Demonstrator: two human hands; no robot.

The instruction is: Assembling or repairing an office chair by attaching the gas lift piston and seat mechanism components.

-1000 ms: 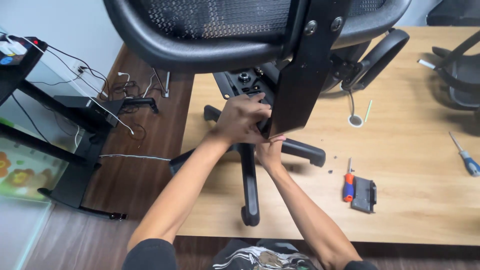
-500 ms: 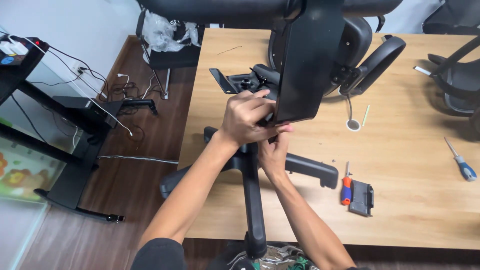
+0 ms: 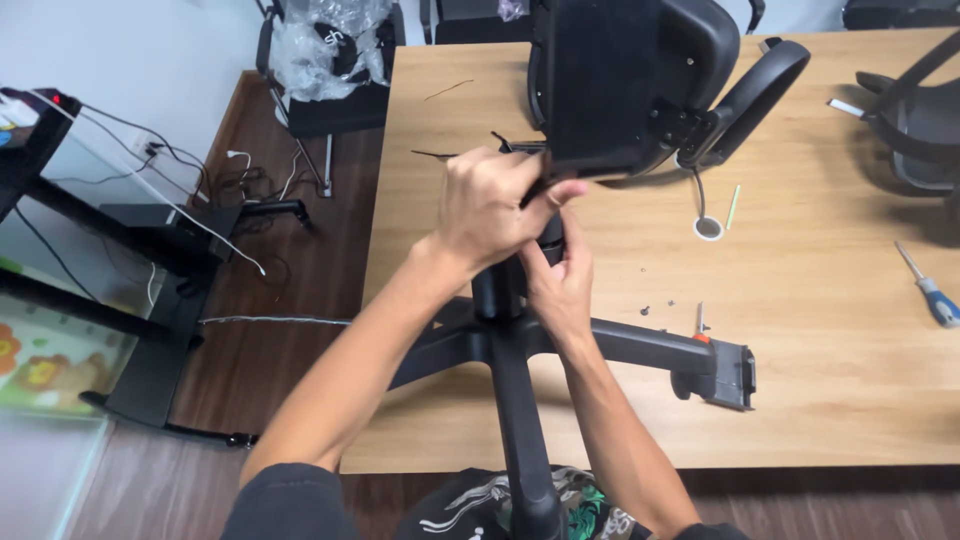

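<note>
A black office chair lies over the edge of a wooden table (image 3: pixel 820 330). Its seat (image 3: pixel 630 80) points away from me, and its star-shaped base (image 3: pixel 520 400) reaches toward me. My left hand (image 3: pixel 490 205) grips the mechanism under the seat, where the centre column meets it. My right hand (image 3: pixel 560 280) is wrapped around the black centre column just below. One base leg (image 3: pixel 650 345) stretches right across the tabletop and ends at a caster socket (image 3: pixel 735 375). An armrest (image 3: pixel 765 85) curves off the seat's right side.
A blue-handled screwdriver (image 3: pixel 930 290) lies at the table's right. An orange-handled tool (image 3: pixel 700 325), small screws (image 3: pixel 657 305) and a white ring (image 3: pixel 708 228) lie near the base leg. Another black chair part (image 3: pixel 915 110) sits far right. Left are a desk frame with cables (image 3: pixel 160 230) and plastic-wrapped parts (image 3: pixel 330 45).
The view has tilted up and the chair seat has swung away from me, so the mesh back left the view. Both hands have stayed clamped at the column joint.
</note>
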